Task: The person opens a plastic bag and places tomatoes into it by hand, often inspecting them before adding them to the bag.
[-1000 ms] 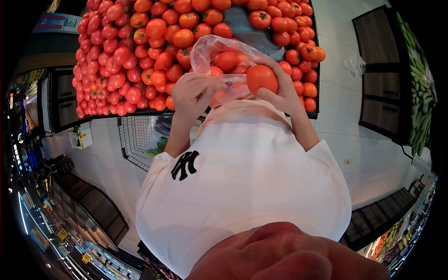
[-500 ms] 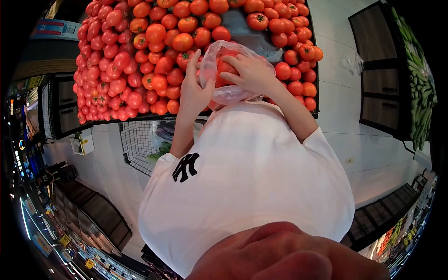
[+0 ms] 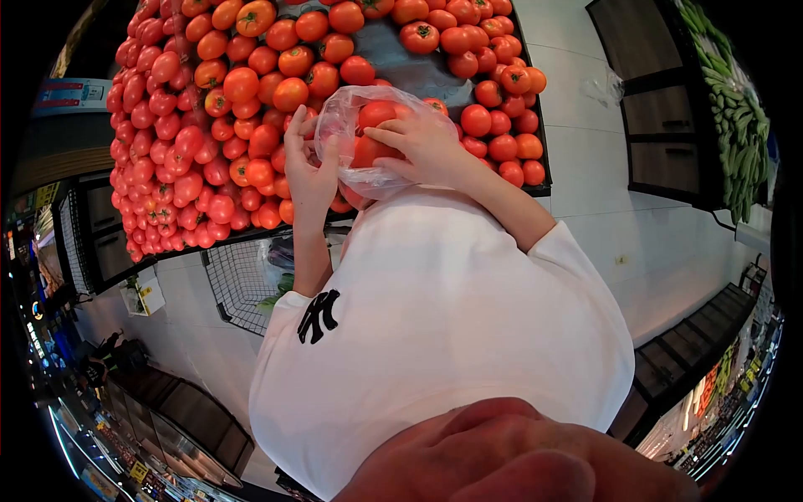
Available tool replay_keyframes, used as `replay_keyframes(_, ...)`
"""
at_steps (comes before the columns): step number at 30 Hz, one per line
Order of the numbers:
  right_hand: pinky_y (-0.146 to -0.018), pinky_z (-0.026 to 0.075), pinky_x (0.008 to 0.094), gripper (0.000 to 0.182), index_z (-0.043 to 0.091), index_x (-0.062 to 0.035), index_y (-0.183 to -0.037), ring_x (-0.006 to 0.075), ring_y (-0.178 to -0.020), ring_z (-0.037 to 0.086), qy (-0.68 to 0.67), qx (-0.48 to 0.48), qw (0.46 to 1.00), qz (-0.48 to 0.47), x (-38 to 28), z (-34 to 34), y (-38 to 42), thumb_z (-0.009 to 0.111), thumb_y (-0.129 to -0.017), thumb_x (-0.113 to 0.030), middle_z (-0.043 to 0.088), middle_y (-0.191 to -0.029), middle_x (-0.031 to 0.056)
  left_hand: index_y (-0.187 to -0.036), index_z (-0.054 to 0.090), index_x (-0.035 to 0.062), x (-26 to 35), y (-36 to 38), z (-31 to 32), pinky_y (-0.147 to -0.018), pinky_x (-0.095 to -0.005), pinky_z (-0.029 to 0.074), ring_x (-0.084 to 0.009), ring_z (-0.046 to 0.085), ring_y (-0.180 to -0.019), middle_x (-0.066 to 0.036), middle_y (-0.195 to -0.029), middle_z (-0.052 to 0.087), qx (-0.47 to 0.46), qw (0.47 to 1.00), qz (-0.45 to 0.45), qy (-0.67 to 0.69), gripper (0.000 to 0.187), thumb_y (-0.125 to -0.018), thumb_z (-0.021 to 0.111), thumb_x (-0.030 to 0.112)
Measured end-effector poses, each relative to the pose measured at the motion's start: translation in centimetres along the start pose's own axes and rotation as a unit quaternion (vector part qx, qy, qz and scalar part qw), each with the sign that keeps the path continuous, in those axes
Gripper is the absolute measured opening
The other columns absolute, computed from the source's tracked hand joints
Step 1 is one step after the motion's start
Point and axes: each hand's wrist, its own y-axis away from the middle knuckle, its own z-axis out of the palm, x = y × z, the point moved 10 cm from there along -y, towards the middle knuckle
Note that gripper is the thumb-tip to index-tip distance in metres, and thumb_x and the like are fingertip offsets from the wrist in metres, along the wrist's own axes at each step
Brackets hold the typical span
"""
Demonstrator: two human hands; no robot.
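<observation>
- left hand (image 3: 311, 166), fingers spread, thumb against the clear bag (image 3: 376, 181)
- right hand (image 3: 425, 151) curls over bagged tomatoes (image 3: 378, 113); grip can't be told
- bag sits before the tomato display (image 3: 393, 52)
- white shirt (image 3: 452, 326): black "ny" logo (image 3: 319, 317)

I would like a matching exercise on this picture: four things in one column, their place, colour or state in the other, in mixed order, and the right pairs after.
1. Bag
2. Right hand
3. Logo
4. Cart

A. fingers in an open mouth of clear plastic
B. made of wire mesh
C. see-through, with tomatoes inside
D. black, on a white shirt

Pairs: 1-C, 2-A, 3-D, 4-B
</observation>
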Motion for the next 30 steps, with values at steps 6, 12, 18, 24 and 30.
replay_keyframes(6, -0.106, 0.047, 0.0451, 0.043, 0.068, -0.0114, -0.126, 0.0291, -0.12, 0.059, -0.063, 0.007, 0.996, -0.055, -1.3, -0.4, 1.3, 0.077, -0.084, -0.019, 0.067, -0.13, 0.006, -0.148, 0.047, -0.0013, -0.6, -0.2, -0.3, -0.085, -0.0255, 0.054, -0.0115, 0.062, -0.098, -0.011, -0.129, 0.062, 0.015, 0.998, 0.008, 0.061, 0.055, -0.097, 0.068, 0.003)
replay_keyframes(12, -0.101, 0.049, 0.0409, 0.028, 0.07, -0.0076, -0.116, 0.0266, -0.116, 0.064, -0.206, -0.062, 0.965, -0.149, -4.8, 0.3, 1.9, 0.07, -0.089, -0.006, 0.069, -0.123, 0.0065, -0.145, 0.051, -0.0017, -0.8, -0.5, 0.2, -0.087, -0.0256, 0.054, -0.0117, 0.063, -0.099, -0.01, -0.128, 0.064, -0.01, 0.998, 0.009, 0.058, 0.051, -0.096, 0.066, 0.001)
replay_keyframes(18, -0.088, 0.055, 0.032, 0.014, 0.071, -0.0023, -0.104, 0.022, -0.106, 0.069, -0.287, -0.006, 0.953, -0.096, -2.2, -1.3, 2.1, 0.07, -0.09, -0.004, 0.072, -0.114, 0.0074, -0.139, 0.058, -0.0003, -0.3, -0.3, 0.1, -0.085, -0.0247, 0.054, -0.011, 0.064, -0.097, -0.008, -0.124, 0.067, -0.001, 1.0, 0.007, 0.022, 0.043, -0.097, 0.066, 0.003)
replay_keyframes(24, -0.072, 0.049, 0.0415, 0.015, 0.06, -0.0037, -0.088, 0.0309, -0.086, 0.061, 0.112, 0.372, 0.918, 0.086, 12.5, -10.9, 6.0, 0.071, -0.093, -0.012, 0.062, -0.087, 0.0105, -0.133, 0.062, 0.0, -0.5, -0.2, -0.9, -0.084, -0.0247, 0.054, -0.0108, 0.065, -0.096, -0.006, -0.119, 0.069, 0.018, 0.999, 0.009, 0.037, 0.036, -0.098, 0.068, 0.006)
replay_keyframes(30, -0.11, 0.042, 0.0514, 0.077, 0.053, -0.0174, -0.147, 0.0405, -0.132, 0.048, 0.374, 0.154, 0.869, 0.286, 23.6, -9.1, 10.0, 0.069, -0.074, 0.002, 0.048, -0.15, 0.0138, -0.129, 0.065, 0.0012, 0.1, -0.3, -1.0, -0.084, -0.0248, 0.054, -0.0111, 0.065, -0.095, -0.005, -0.116, 0.071, 0.021, 0.999, 0.022, 0.034, 0.031, -0.098, 0.066, 0.004)
